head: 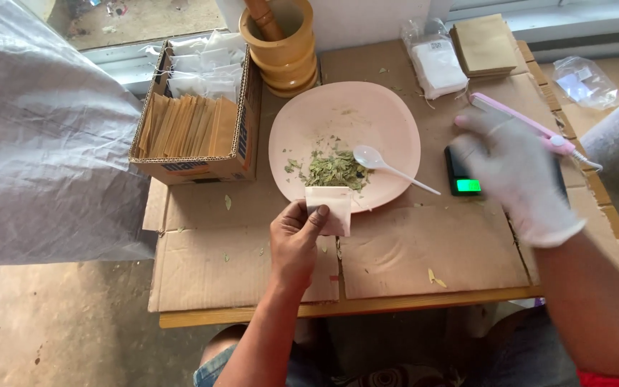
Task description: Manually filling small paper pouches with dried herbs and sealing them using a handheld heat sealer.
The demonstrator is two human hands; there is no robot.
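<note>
L hand (296, 240), bare, pinched a small white filter bag (330, 208) between thumb and fingers, clamped on its lower left edge, bag held upright at the near rim of the pink plate (395, 125). On the plate: a heap of dried green leaves (334, 169) w/ a white plastic spoon (385, 164) lying just right of it, bowl end touching the heap, handle pointing right and near.

R hand (514, 175), in a white glove, hovered over the small black pocket scale (463, 176) right of the plate; fingers spread, not closed on anything, though motion blur made exact contact hard to tell. A pink handheld sealer (528, 127) lay just beyond that hand.

Far left: cardboard box (241, 143) w/ brown sachets and white bags stood on edge. Wooden mortar w/ pestle (284, 39) at the far side, stack of brown envelopes (483, 44) far right.

Judgement on doing this well: keep the bag mouth open and low against the plate rim, so leaf bits fall back on the plate, not the cardboard top (395, 251), where crumbs already lay. Pinch by one edge only, as shown, so the mouth isn't squeezed flat. Small spoon loads, bag kept upright.
</note>
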